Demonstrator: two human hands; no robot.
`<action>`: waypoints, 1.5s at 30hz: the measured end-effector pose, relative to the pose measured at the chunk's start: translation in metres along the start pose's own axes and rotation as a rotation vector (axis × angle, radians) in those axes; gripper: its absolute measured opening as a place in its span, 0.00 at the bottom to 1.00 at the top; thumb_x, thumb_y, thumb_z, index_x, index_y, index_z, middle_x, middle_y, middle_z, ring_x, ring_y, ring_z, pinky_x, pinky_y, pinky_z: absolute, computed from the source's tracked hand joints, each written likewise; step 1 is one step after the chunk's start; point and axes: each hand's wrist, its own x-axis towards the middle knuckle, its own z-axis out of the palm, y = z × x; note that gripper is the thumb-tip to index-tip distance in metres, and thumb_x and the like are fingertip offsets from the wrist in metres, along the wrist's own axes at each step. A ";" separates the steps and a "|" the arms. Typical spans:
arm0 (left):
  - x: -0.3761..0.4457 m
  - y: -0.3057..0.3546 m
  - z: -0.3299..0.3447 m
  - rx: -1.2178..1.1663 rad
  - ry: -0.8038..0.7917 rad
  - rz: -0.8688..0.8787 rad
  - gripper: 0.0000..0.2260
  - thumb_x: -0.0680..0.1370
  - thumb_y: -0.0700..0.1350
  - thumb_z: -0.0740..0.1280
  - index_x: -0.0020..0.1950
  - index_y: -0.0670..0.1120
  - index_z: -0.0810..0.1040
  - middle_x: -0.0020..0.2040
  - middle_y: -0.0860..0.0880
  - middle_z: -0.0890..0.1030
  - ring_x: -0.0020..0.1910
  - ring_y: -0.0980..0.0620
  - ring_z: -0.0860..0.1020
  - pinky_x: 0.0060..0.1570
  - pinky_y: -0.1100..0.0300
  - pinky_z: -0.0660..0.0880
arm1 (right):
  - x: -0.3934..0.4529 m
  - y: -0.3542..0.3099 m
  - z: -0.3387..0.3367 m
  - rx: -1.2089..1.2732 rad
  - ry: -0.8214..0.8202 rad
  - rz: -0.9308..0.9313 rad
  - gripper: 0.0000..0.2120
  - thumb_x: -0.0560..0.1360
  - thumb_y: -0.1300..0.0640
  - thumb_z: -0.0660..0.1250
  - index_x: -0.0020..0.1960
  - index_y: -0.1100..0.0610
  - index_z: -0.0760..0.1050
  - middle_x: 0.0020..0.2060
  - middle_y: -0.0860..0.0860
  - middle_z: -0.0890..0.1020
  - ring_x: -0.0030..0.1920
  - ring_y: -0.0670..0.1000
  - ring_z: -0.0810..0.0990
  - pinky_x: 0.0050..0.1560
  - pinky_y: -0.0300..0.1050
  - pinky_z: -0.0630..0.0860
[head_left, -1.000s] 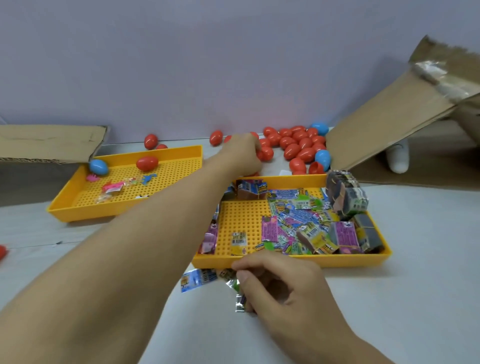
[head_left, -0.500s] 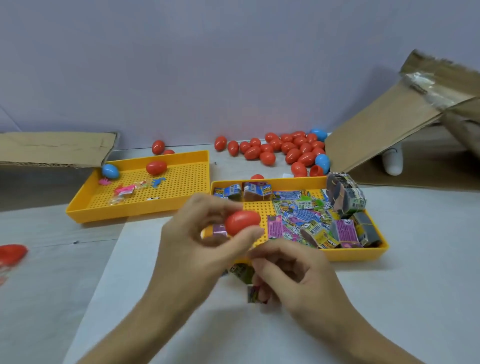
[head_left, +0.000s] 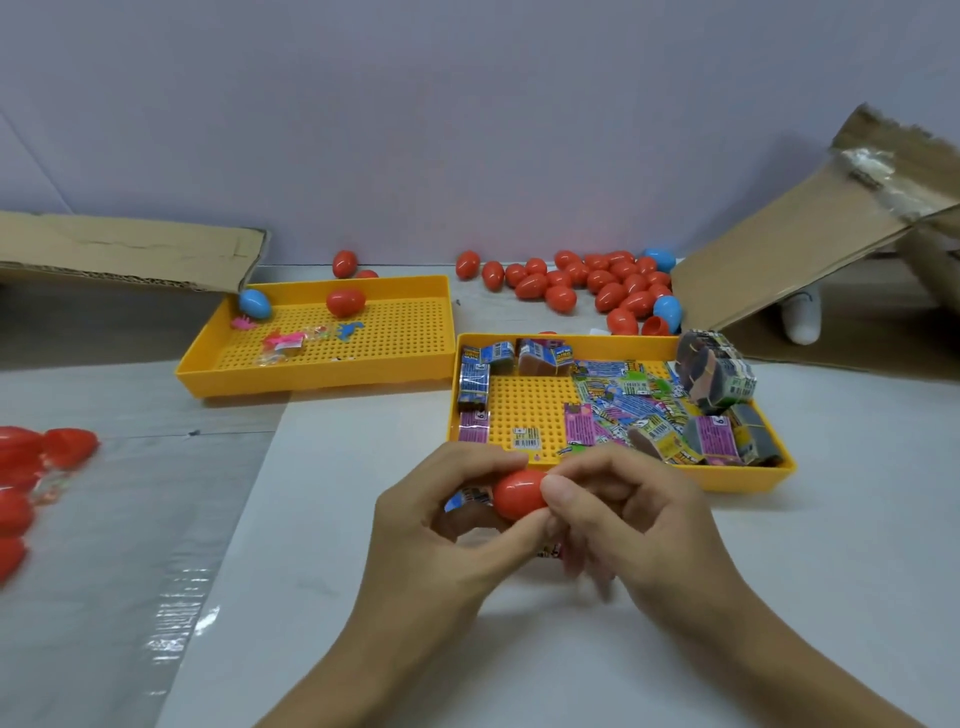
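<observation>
A red plastic egg (head_left: 517, 494) is held between both hands just above the white table, in front of the right yellow tray (head_left: 737, 478). My left hand (head_left: 447, 540) grips its left side with thumb and fingers. My right hand (head_left: 618, 514) pinches its right end with curled fingers. A small printed packet (head_left: 465, 500) shows behind my left hand's fingers, and another packet edge (head_left: 550, 552) peeks out below the hands. Whether either hand holds a packet is hidden.
The right tray holds several printed packets and small boxes (head_left: 714, 371). The left yellow tray (head_left: 317, 376) holds a red egg (head_left: 345, 302), a blue egg (head_left: 254, 303) and small toys. Several loose eggs (head_left: 597, 291) lie by the wall. Cardboard flaps (head_left: 810, 228) stand right and left; more red eggs (head_left: 31, 457) lie far left.
My left hand came back from the far egg pile carrying a red egg. My right hand rose from the packets on the table and now pinches the egg's other end.
</observation>
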 end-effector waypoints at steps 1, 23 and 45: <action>0.000 0.000 0.000 -0.017 -0.006 -0.004 0.14 0.67 0.45 0.78 0.52 0.49 0.84 0.49 0.48 0.82 0.50 0.48 0.83 0.43 0.61 0.81 | 0.001 0.000 -0.001 -0.001 -0.001 0.006 0.05 0.72 0.56 0.72 0.42 0.57 0.81 0.29 0.54 0.83 0.24 0.48 0.78 0.24 0.34 0.72; 0.000 0.004 -0.002 -0.121 0.013 -0.151 0.10 0.70 0.49 0.73 0.50 0.49 0.86 0.47 0.47 0.86 0.47 0.47 0.85 0.45 0.59 0.82 | 0.004 0.004 -0.012 0.034 -0.011 0.101 0.12 0.71 0.47 0.69 0.39 0.56 0.80 0.27 0.58 0.81 0.23 0.54 0.78 0.23 0.37 0.69; -0.001 0.005 -0.001 -0.071 0.037 -0.215 0.13 0.70 0.56 0.72 0.38 0.47 0.85 0.32 0.44 0.82 0.28 0.47 0.81 0.32 0.58 0.79 | 0.001 0.001 -0.008 -0.032 -0.004 0.129 0.21 0.72 0.43 0.67 0.33 0.61 0.76 0.23 0.58 0.79 0.18 0.53 0.73 0.21 0.34 0.67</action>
